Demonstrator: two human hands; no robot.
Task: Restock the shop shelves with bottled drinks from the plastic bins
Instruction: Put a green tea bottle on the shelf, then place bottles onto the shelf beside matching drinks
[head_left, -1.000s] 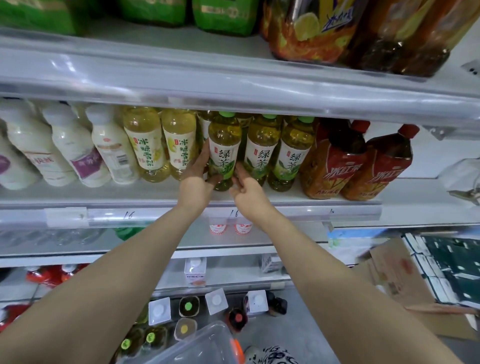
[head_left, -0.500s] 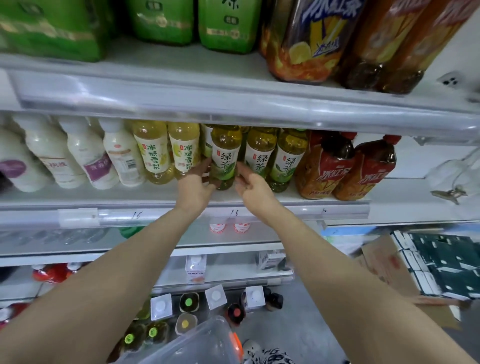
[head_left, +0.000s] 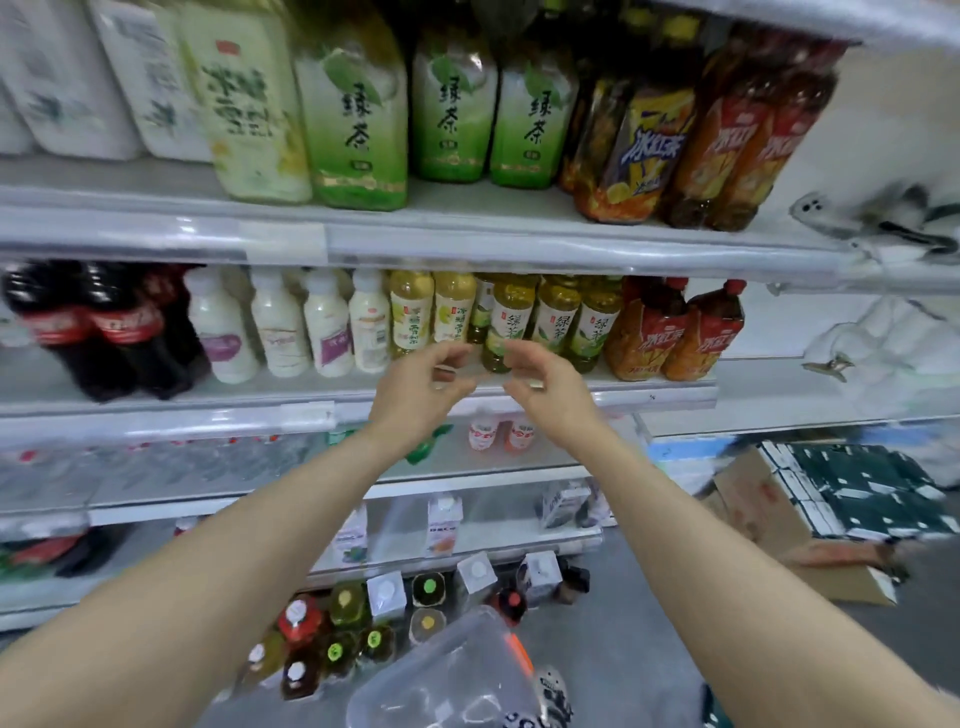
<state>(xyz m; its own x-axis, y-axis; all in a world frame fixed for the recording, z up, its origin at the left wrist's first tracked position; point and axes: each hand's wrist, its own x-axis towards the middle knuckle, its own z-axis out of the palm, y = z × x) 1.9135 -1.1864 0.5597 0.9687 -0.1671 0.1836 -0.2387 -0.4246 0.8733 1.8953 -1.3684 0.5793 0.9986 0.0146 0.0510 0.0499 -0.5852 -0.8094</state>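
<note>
Left hand (head_left: 421, 387) and right hand (head_left: 548, 387), fingers loosely curled, empty, before white shelf (head_left: 660, 397).

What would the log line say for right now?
left hand: empty | right hand: empty | tea bottle: on shelf, behind hands

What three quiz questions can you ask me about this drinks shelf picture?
1. True or false: the dark cola bottles with red labels stand left of the white milky-drink bottles.
2. What stands directly right of the small green-tea bottles with yellow-green labels?
A. red-capped iced-tea bottles with orange-red labels
B. blue water jugs
C. silver cans
3. Fill in: the left hand and the right hand hold ____.

Key: 1 true; 2 A; 3 nothing.
</note>
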